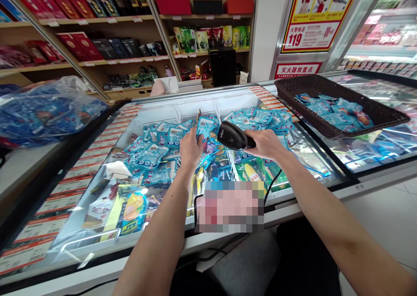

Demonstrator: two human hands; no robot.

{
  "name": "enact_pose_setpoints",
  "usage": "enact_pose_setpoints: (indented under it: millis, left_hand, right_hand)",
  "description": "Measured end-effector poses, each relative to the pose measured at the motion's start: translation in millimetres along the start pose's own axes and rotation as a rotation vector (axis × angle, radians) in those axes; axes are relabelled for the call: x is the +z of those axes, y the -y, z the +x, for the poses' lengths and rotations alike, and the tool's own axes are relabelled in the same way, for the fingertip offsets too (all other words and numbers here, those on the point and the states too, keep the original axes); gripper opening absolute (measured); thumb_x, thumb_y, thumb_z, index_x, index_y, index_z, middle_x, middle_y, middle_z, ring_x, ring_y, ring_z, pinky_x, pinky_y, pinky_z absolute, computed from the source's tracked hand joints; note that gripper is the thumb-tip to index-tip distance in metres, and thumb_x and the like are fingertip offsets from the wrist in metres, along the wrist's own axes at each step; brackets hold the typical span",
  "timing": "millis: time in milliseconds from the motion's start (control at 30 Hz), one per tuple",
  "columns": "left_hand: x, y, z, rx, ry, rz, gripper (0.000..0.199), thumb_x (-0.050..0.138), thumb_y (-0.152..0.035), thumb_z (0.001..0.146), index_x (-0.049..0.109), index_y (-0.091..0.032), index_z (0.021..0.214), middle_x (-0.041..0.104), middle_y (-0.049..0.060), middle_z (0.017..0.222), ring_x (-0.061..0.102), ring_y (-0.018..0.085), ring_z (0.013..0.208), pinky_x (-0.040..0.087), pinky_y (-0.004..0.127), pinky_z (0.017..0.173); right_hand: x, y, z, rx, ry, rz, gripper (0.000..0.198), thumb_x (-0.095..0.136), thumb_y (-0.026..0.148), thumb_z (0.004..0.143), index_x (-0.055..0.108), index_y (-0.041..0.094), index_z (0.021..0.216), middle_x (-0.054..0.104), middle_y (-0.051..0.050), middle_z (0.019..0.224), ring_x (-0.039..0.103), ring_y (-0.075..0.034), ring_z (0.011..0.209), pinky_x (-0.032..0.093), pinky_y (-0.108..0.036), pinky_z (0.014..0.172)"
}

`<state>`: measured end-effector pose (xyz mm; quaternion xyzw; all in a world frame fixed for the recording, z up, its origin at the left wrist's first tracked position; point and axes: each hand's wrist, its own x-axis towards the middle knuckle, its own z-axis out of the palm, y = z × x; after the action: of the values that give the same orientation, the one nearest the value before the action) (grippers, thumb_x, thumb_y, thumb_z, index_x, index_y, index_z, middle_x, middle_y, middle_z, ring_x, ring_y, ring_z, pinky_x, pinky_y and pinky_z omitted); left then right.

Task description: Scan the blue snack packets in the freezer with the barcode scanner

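My right hand [265,144] is wrapped around the grip of a black barcode scanner [232,136], its head pointing left toward my left hand. My left hand [191,147] pinches a blue ice cream packet [206,124] with its white barcode label facing up. A thin brownish pointed thing [199,114] sticks up by the left fingers; I cannot make out what it is. Many more blue packets [150,154] lie heaped on the glass top of a chest freezer [87,226], around and beyond both hands.
A dark woven basket [384,102] with blue packets stands at the right. A clear plastic bag [48,109] full of blue packets lies at the left. A blurred-out screen [231,207] sits at the near edge by a black cable [272,187]. Stocked shelves [110,20] rise behind.
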<state>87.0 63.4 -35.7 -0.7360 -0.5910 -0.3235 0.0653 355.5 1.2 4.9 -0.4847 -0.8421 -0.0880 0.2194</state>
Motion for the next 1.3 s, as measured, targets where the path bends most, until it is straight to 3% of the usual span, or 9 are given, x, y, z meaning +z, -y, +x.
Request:
enact_pose_setpoints:
  millis: [1300]
  left_hand:
    - [-2.0,-3.0,-0.2,0.015,0.001,0.034,0.044,0.037,-0.038,0.088,0.046,-0.013,0.123,0.063,0.013,0.099,0.059,0.027,0.092,0.042,0.037,0.079]
  right_hand:
    - [0.3,-0.7,0.7,0.010,0.005,0.001,0.034,0.051,0.041,0.078,0.058,0.021,0.104,0.068,-0.003,0.083,0.059,-0.017,0.069,0.031,-0.027,0.057]
